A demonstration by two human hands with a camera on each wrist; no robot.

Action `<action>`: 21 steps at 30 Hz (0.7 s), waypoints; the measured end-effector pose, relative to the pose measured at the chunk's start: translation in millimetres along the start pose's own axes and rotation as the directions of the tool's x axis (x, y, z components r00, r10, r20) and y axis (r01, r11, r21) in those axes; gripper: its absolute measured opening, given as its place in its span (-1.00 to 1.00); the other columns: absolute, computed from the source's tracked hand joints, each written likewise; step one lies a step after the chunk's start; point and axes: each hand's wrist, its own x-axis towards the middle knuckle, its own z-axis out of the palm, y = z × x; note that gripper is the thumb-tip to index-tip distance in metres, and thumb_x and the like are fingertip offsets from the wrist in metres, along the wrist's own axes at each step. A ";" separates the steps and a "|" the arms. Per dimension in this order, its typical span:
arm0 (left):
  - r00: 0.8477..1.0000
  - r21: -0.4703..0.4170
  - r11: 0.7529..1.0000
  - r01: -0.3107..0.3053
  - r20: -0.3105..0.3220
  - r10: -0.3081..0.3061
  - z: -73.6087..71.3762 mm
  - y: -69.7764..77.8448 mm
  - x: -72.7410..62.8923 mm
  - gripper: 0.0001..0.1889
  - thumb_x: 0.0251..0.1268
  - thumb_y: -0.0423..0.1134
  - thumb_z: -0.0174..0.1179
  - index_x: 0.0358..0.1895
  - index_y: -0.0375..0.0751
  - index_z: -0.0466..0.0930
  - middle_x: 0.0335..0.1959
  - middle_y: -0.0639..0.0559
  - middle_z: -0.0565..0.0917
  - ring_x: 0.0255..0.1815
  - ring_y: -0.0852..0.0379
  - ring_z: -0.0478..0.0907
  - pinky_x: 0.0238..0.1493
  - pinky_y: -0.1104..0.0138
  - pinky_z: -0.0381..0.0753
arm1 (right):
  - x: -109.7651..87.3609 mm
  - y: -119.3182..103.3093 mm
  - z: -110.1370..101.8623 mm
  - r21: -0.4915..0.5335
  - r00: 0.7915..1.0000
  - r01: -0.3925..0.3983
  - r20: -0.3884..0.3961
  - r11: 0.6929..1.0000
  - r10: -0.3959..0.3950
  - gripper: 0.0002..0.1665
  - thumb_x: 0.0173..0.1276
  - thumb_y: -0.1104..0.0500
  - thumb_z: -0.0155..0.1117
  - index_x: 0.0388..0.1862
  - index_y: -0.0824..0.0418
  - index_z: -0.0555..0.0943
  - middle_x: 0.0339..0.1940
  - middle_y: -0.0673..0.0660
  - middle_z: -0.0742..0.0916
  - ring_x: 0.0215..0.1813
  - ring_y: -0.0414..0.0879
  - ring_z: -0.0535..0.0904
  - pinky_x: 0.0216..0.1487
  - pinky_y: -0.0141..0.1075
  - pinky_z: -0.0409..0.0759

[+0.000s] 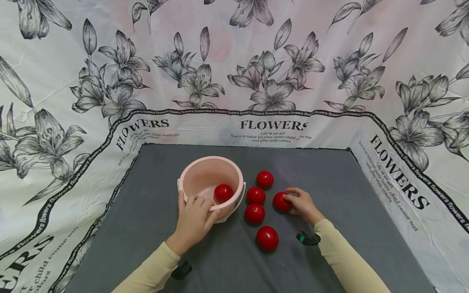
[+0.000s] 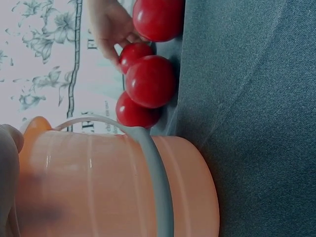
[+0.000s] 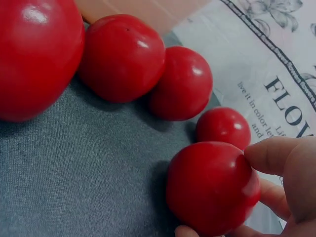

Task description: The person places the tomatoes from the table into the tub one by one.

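My left hand (image 1: 192, 223) holds the near rim of a pink bucket (image 1: 199, 173), fingers over the edge. One red tomato (image 1: 223, 193) lies inside, towards the right wall. The bucket's pale handle (image 2: 157, 173) hangs down its side in the left wrist view. To the right, my right hand (image 1: 303, 206) has thumb and fingers around a tomato (image 3: 212, 187) that sits on the grey cloth. Between bucket and right hand lie more tomatoes: a far one (image 1: 265, 179), two close together in the middle (image 1: 255, 195), and a near one (image 1: 267, 239).
Grey cloth (image 1: 146, 244) covers the work surface. White flower-printed sheeting (image 1: 271, 130) rises along the back and both sides. A dark band (image 1: 308, 239) is on the right wrist, and a black device (image 1: 181, 270) on the left.
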 end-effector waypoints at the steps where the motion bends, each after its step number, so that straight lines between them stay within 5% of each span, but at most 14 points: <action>1: 1.000 0.002 1.000 0.000 -0.002 0.000 0.0 0.1 0.0 -0.79 0.24 -0.02 0.32 -0.30 -0.06 0.59 -0.35 -0.04 0.67 -0.11 -0.13 0.55 0.33 -0.52 0.14 | 0.7 -0.9 1.2 -0.007 1.000 0.004 -0.002 1.000 -0.004 -0.36 0.51 0.05 0.18 0.46 0.28 0.38 0.41 0.46 0.49 0.23 0.19 0.57 -0.19 -0.17 0.76; 21: 1.000 0.011 1.000 0.000 -0.010 0.000 0.6 -0.4 -1.3 -0.78 0.25 0.00 0.31 -0.28 -0.05 0.59 -0.37 -0.04 0.64 -0.11 -0.13 0.53 0.33 -0.52 0.17 | 1.0 -8.5 11.9 -0.043 0.999 0.022 -0.030 0.999 -0.023 -0.43 0.48 0.08 0.19 0.39 0.29 0.48 0.35 0.44 0.58 0.21 0.21 0.60 -0.19 -0.14 0.78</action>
